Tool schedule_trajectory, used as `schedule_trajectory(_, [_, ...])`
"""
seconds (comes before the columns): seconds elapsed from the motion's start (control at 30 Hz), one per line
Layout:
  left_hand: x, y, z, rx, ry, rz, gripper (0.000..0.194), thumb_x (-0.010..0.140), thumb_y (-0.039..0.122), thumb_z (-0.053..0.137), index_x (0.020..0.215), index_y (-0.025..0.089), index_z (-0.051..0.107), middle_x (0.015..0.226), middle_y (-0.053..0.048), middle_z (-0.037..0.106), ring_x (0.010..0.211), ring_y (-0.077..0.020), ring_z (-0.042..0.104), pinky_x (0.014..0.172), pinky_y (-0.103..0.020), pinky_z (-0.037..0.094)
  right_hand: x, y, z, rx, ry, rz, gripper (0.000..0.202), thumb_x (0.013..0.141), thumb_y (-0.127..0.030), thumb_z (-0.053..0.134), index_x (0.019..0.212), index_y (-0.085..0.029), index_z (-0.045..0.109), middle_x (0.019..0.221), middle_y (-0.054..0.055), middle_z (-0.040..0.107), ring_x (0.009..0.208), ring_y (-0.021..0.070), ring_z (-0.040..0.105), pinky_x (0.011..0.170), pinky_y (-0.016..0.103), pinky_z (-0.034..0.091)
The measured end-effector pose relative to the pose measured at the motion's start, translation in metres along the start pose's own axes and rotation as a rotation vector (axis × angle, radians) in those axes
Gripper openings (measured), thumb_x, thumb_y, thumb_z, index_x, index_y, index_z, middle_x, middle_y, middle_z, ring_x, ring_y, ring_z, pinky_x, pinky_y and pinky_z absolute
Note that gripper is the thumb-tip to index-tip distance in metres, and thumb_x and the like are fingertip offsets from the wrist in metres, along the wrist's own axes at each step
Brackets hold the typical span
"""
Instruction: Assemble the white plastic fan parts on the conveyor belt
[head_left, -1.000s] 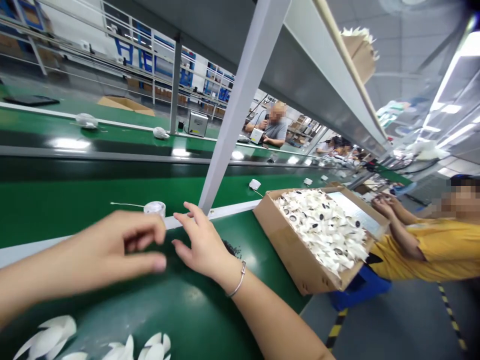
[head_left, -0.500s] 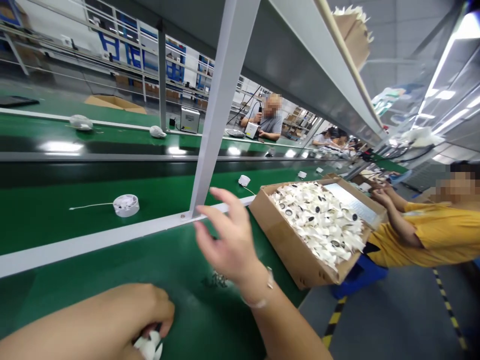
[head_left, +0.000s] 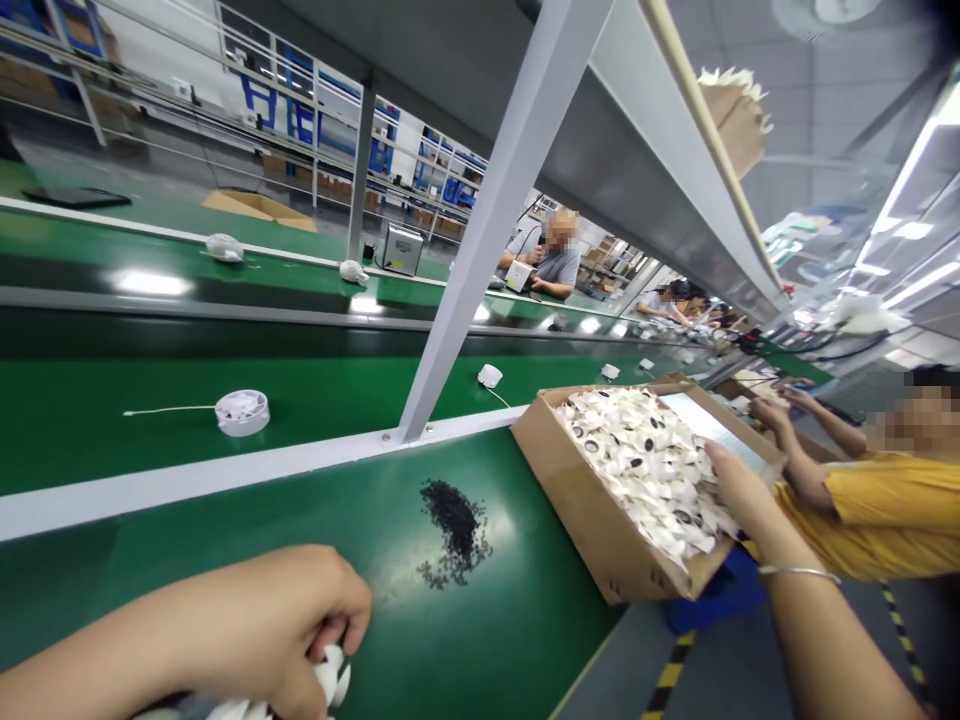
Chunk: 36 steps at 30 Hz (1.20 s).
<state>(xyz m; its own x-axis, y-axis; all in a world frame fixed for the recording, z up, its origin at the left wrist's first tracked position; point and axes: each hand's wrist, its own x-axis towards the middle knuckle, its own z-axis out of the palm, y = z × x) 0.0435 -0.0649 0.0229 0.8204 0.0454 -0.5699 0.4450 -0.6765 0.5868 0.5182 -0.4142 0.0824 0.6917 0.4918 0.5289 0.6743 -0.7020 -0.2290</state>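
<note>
My left hand (head_left: 322,625) is closed at the bottom of the view, its fingers curled round a white bladed fan wheel (head_left: 330,675). More white pieces (head_left: 236,710) show below that wrist, cut off by the frame's edge. My right hand (head_left: 735,485) is over the right side of an open cardboard box (head_left: 570,500), close to the heap of white fan wheels (head_left: 637,450) inside. Several of these have dark round centres. One finger of that hand points toward the heap; the others are hidden. A loose pile of tiny black parts, perhaps screws (head_left: 454,525), lies on the green worktop (head_left: 360,510) between my hands.
Beyond a white rail (head_left: 300,465), a green conveyor (head_left: 150,440) carries round white housings (head_left: 242,412) with trailing wires. A slanted metal post (head_left: 480,240) rises from the rail to an overhead shelf (head_left: 637,170). A co-worker in a yellow sleeve (head_left: 877,510) sits beyond the box.
My right hand has moved right, from above the worktop to the box, uncovering the black pile. My left hand still holds the fan wheel. The view has shifted slightly.
</note>
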Motion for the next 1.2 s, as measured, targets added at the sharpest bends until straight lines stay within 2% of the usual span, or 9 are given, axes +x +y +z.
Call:
schedule_trajectory(0.23, [0.004, -0.006, 0.004, -0.027, 0.001, 0.046, 0.038, 0.046, 0.031, 0.079, 0.079, 0.027, 0.062, 0.079, 0.006, 0.059, 0.065, -0.0131, 0.049, 0.049, -0.025, 0.028, -0.033, 0.006, 0.019, 0.079, -0.037, 0.017, 0.054, 0.084, -0.062, 0.049, 0.108, -0.017, 0.067, 0.120, 0.018, 0.067, 0.119, 0.0396, 0.059, 0.105, 0.057, 0.043])
schedule_trajectory(0.33, [0.007, -0.008, 0.006, -0.051, 0.000, 0.062, 0.038, 0.047, 0.031, 0.080, 0.080, 0.027, 0.061, 0.075, 0.007, 0.057, 0.062, -0.0118, 0.048, 0.049, -0.025, 0.028, -0.045, -0.009, 0.025, 0.105, -0.026, -0.042, 0.059, 0.084, -0.061, 0.052, 0.119, -0.016, 0.064, 0.127, 0.018, 0.064, 0.122, 0.0388, 0.057, 0.106, 0.057, 0.042])
schedule_trajectory(0.53, [0.006, -0.006, 0.006, -0.050, 0.006, 0.061, 0.037, 0.049, 0.031, 0.079, 0.080, 0.027, 0.060, 0.073, 0.008, 0.055, 0.060, -0.0110, 0.045, 0.047, -0.025, 0.025, -0.053, -0.060, 0.035, 0.192, -0.100, -0.243, 0.045, 0.093, -0.054, 0.049, 0.123, -0.024, 0.064, 0.130, 0.011, 0.064, 0.123, 0.0317, 0.057, 0.108, 0.050, 0.042])
schedule_trajectory(0.67, [0.004, -0.004, 0.005, -0.049, 0.004, 0.069, 0.037, 0.049, 0.031, 0.079, 0.080, 0.027, 0.060, 0.073, 0.008, 0.055, 0.061, -0.0111, 0.046, 0.047, -0.025, 0.026, -0.044, -0.098, 0.040, 0.130, -0.107, -0.347, 0.046, 0.096, -0.051, 0.046, 0.131, -0.025, 0.062, 0.138, 0.010, 0.059, 0.129, 0.0330, 0.051, 0.111, 0.055, 0.037])
schedule_trajectory(0.77, [0.004, -0.004, 0.005, -0.053, 0.010, 0.066, 0.037, 0.048, 0.031, 0.080, 0.079, 0.027, 0.060, 0.073, 0.008, 0.054, 0.061, -0.0107, 0.045, 0.047, -0.024, 0.026, -0.033, -0.119, 0.048, 0.208, -0.202, -0.390, 0.045, 0.099, -0.050, 0.041, 0.131, -0.027, 0.062, 0.144, 0.007, 0.055, 0.136, 0.0301, 0.046, 0.117, 0.054, 0.030])
schedule_trajectory(0.83, [0.004, -0.004, 0.005, -0.055, 0.011, 0.073, 0.037, 0.048, 0.030, 0.080, 0.079, 0.027, 0.060, 0.072, 0.008, 0.054, 0.060, -0.0104, 0.045, 0.047, -0.024, 0.026, -0.024, -0.126, 0.052, 0.263, -0.255, -0.382, 0.046, 0.100, -0.051, 0.040, 0.133, -0.028, 0.061, 0.143, 0.006, 0.055, 0.135, 0.0276, 0.047, 0.117, 0.051, 0.032])
schedule_trajectory(1.0, [0.003, -0.007, 0.004, -0.037, 0.009, 0.111, 0.035, 0.052, 0.035, 0.080, 0.081, 0.027, 0.062, 0.072, 0.008, 0.055, 0.060, -0.0103, 0.044, 0.048, -0.025, 0.025, 0.009, -0.114, 0.044, 0.275, -0.211, -0.319, 0.053, 0.099, -0.058, 0.032, 0.124, -0.026, 0.066, 0.139, 0.006, 0.059, 0.132, 0.0261, 0.050, 0.116, 0.046, 0.036])
schedule_trajectory(1.1, [0.003, -0.008, 0.001, -0.027, 0.038, 0.118, 0.035, 0.053, 0.040, 0.080, 0.082, 0.026, 0.066, 0.076, 0.006, 0.058, 0.062, -0.0115, 0.047, 0.048, -0.025, 0.026, 0.033, -0.097, 0.038, 0.223, -0.127, -0.211, 0.060, 0.096, -0.062, 0.031, 0.120, -0.021, 0.068, 0.140, 0.013, 0.056, 0.135, 0.0326, 0.046, 0.118, 0.054, 0.029])
schedule_trajectory(1.2, [0.002, -0.010, -0.001, -0.050, 0.069, 0.113, 0.035, 0.055, 0.041, 0.080, 0.084, 0.026, 0.066, 0.076, 0.005, 0.059, 0.062, -0.0120, 0.048, 0.049, -0.025, 0.028, 0.047, -0.090, 0.047, 0.148, -0.198, -0.127, 0.061, 0.090, -0.066, 0.043, 0.119, -0.019, 0.069, 0.136, 0.018, 0.058, 0.133, 0.0405, 0.047, 0.114, 0.063, 0.028])
